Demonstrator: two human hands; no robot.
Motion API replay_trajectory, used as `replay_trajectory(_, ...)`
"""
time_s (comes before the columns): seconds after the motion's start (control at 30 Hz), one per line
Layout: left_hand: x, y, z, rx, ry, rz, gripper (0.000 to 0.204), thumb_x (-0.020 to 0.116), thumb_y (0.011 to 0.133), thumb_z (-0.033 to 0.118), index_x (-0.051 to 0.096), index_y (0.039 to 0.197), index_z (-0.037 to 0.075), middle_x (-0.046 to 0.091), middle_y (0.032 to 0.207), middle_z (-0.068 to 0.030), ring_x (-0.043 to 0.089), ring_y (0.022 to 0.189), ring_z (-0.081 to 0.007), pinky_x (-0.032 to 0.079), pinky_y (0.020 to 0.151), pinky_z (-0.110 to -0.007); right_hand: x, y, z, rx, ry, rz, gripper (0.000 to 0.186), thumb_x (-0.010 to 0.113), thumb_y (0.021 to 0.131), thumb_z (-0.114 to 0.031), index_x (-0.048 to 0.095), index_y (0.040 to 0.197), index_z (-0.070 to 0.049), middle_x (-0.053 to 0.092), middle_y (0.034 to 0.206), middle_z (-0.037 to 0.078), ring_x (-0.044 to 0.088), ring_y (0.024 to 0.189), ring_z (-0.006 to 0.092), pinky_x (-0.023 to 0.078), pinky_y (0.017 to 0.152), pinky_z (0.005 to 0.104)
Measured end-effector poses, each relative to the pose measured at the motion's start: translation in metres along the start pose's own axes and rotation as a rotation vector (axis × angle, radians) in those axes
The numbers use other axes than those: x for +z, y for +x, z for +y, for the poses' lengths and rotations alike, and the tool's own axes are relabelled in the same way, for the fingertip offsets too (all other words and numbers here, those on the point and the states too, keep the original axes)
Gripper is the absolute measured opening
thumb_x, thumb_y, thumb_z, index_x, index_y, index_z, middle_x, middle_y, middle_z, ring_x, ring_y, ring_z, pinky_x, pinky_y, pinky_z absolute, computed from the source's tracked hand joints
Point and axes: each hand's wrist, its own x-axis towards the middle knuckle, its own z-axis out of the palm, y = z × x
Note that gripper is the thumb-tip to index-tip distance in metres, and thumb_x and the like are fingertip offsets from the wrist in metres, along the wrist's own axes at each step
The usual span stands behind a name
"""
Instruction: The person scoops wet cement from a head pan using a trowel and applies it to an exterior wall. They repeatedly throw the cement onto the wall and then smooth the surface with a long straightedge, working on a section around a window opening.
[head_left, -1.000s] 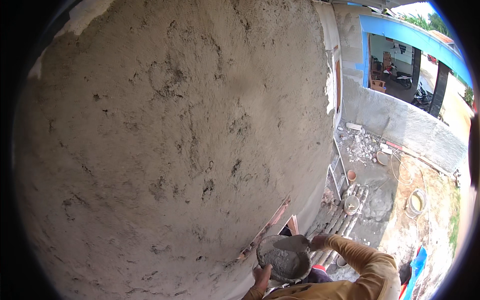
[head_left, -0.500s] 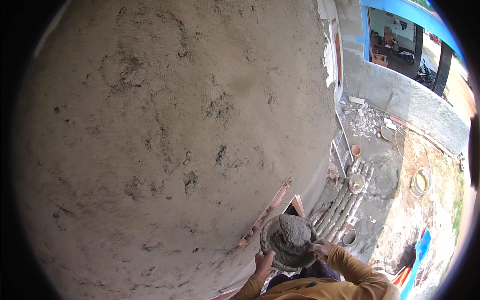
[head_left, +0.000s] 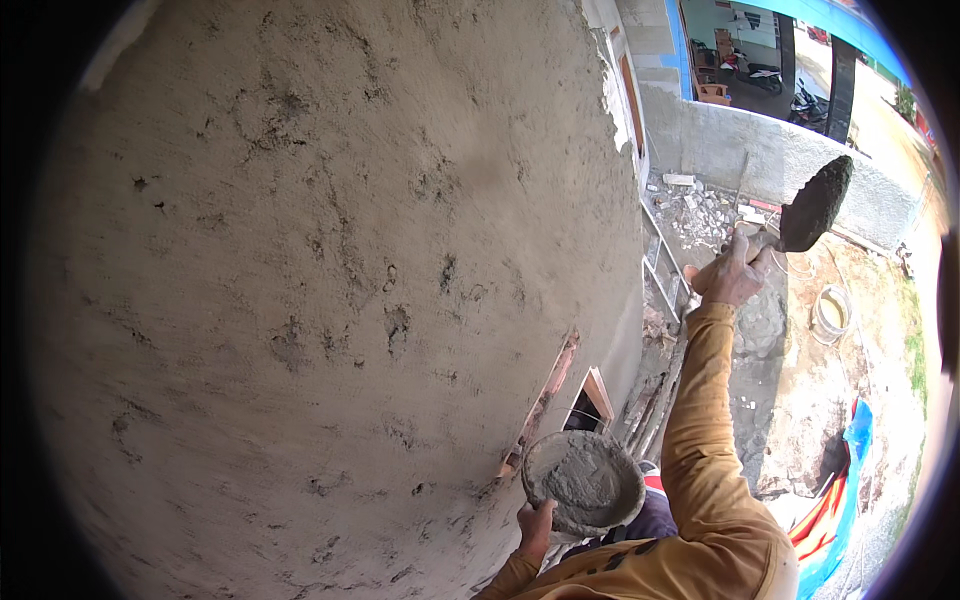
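Note:
My left hand [head_left: 537, 525] grips the near-left rim of a round, shallow bowl [head_left: 634, 480] at the lower middle. Wet grey mortar [head_left: 590, 482] lies in the bowl. Out to the upper right, on my stretched arm, my right hand [head_left: 735, 277] is closed around the handle of a trowel. The trowel's dark, mortar-coated blade [head_left: 818, 205] is tilted up beyond the hand, well away from the wall. To the left rises a rough, freshly plastered wall [head_left: 350, 250] with dark pits and scratches.
Beside the bowl, a wood-framed opening [head_left: 590, 400] breaks the wall. A ladder [head_left: 662, 265] leans near the wall's right edge. Far below lie rubble [head_left: 700, 215], poles [head_left: 650, 410] and a bucket [head_left: 831, 312]. A low wall [head_left: 740, 140] crosses behind; a blue and orange tarp [head_left: 840, 510] lies lower right.
My right hand has swung from the bowl up and to the right with the trowel. The mortar heaped over the bowl now lies lower. My left hand still holds the rim.

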Motion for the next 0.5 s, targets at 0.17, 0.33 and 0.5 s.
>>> replay_trajectory(0.17,-0.018,-0.006,-0.014,0.076,0.146,0.111,0.021,0.066,0.066,0.015,0.058,0.075,-0.002,0.053,0.068,-0.0013,0.047,0.060,-0.0121,0.039,0.056,-0.029,0.098,-0.024,-0.011,-0.276,-0.346,-0.094,0.024,0.058,0.080,-0.015,0.055,0.103,-0.006,0.049,0.115,0.027,0.056,0.094,0.0389,0.049,0.079,0.0394)
replay_trajectory(0.33,-0.030,-0.016,-0.004,0.082,0.003,0.109,0.019,0.064,0.066,0.013,0.058,0.076,-0.003,0.054,0.070,-0.0021,0.048,0.061,-0.0129,0.040,0.056,-0.029,0.030,-0.255,-0.040,-0.141,0.082,-1.049,0.030,0.058,0.079,-0.025,0.045,0.096,-0.005,0.058,0.086,0.021,0.059,0.081,0.0395,0.048,0.067,0.0396)
replay_trajectory(0.5,-0.036,-0.005,-0.035,0.171,-0.028,0.020,0.024,0.061,0.068,0.009,0.058,0.088,-0.006,0.057,0.079,-0.0040,0.051,0.068,-0.0141,0.042,0.064,-0.029,-0.121,-0.232,0.023,-0.113,-0.287,-1.655,0.031,0.055,0.077,-0.029,0.051,0.087,0.000,0.057,0.075,0.021,0.058,0.072,0.0384,0.046,0.067,0.0422)
